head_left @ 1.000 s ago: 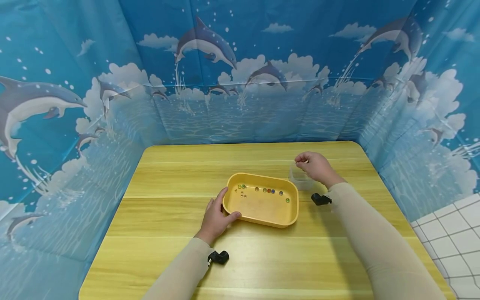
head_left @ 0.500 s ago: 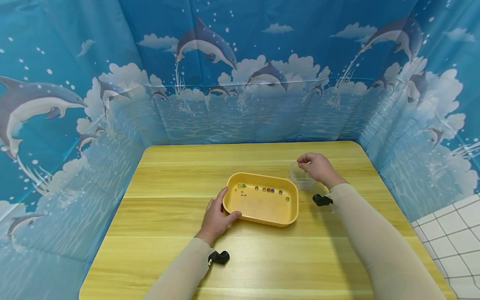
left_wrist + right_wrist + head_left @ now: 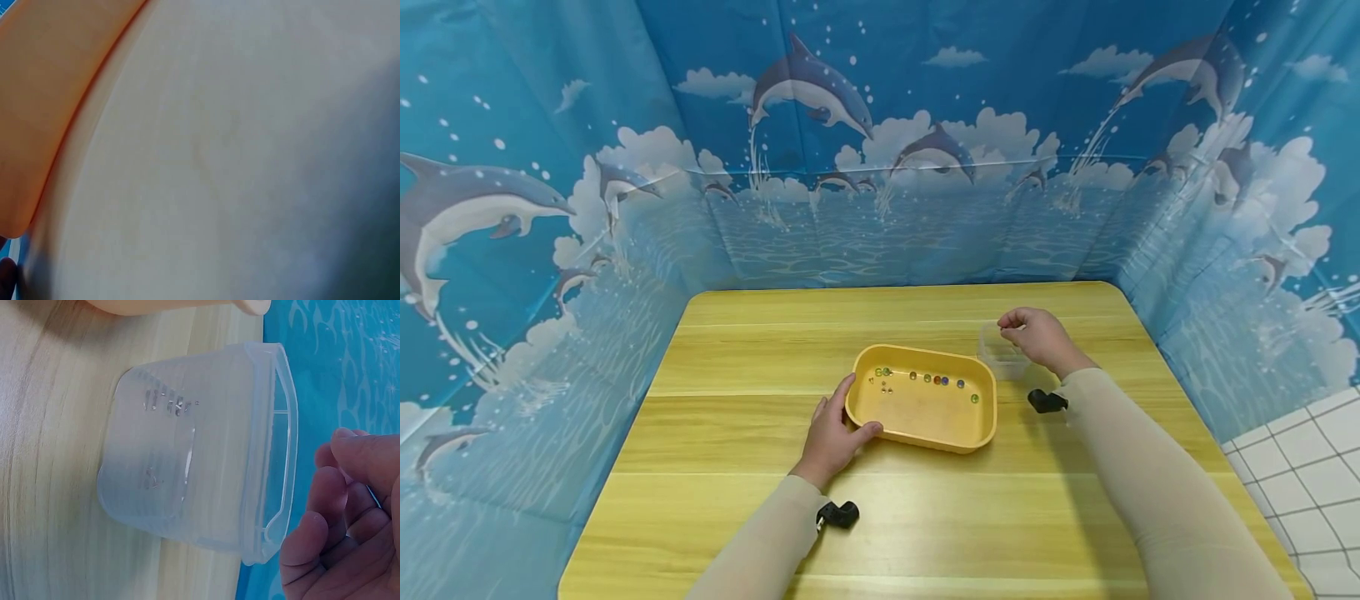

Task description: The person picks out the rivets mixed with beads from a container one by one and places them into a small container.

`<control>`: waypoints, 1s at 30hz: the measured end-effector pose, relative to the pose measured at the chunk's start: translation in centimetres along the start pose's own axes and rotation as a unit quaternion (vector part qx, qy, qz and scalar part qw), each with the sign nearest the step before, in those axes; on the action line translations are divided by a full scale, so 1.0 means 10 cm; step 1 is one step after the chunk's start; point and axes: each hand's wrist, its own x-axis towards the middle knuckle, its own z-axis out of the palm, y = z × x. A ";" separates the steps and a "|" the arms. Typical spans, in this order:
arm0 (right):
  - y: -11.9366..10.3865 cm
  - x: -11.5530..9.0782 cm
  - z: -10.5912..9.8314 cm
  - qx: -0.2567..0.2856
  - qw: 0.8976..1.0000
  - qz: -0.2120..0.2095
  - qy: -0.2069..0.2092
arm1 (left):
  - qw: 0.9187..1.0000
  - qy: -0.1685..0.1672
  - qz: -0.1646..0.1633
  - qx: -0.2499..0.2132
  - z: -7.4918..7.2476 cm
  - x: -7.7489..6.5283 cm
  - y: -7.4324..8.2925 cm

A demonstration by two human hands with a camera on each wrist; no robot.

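Note:
My left hand [image 3: 831, 437] grips the left corner of a yellow tray [image 3: 917, 415], thumb on the near rim and fingers along the end. Inside it, several glass marbles [image 3: 937, 380] in red, blue and green lie along the far side. A few tiny gold-coloured pieces [image 3: 884, 390] lie near the left end. Past the tray's right end stands a clear plastic tub [image 3: 206, 450] with its top uncovered. Over its opening hovers my right hand [image 3: 356, 512], fingers curled and thumb tip against the index finger, with nothing visible between them.
A wood-grain table [image 3: 715, 433] carries everything, its rounded far corners meeting a blue dolphin-print curtain [image 3: 880, 233]. White tiles [image 3: 1307, 475] show at the right. Both wrists wear small black cameras; the left one [image 3: 838, 514] sits close over the table.
My right hand has drifted slightly to the right and nearer me, fingers still curled. My left hand keeps its hold, and the tray and marbles are practically where they were.

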 end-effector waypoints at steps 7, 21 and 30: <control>0.03 0.01 0.01 -0.006 1.000 0.003 -0.001 | 1.000 0.000 0.001 -0.004 0.00 -0.01 0.00; -0.24 -0.07 0.19 -0.050 0.995 -0.088 0.023 | 1.000 -0.003 0.000 0.005 -0.01 0.01 -0.01; -0.50 -0.13 0.34 -0.067 0.988 -0.136 0.008 | 1.000 -0.004 -0.003 0.002 0.01 0.02 -0.02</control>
